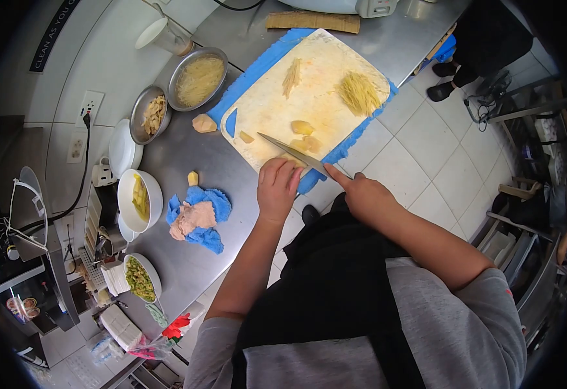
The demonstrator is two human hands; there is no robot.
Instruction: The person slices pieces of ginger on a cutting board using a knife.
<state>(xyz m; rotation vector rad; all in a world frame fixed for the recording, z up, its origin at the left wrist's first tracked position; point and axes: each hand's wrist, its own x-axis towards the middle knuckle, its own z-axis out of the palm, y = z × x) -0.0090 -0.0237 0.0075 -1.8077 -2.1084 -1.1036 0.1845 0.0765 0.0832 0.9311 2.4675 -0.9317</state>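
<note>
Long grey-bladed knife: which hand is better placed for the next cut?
Right, probably: the right hand grips the knife over the white rectangular cutting board; the left hand, beside the knife, shows no tool.

On the counter (186, 146), the cutting board (254, 117) rests over a cloth (252, 79), one heap of strips (359, 94) at its right and another pile (291, 78) toward its far side. The knife (290, 151) crosses its near part, pieces (301, 127) just beyond the blade; two bowls (174, 91) (138, 120) stand to the left, nearer the wall (121, 65).
</note>
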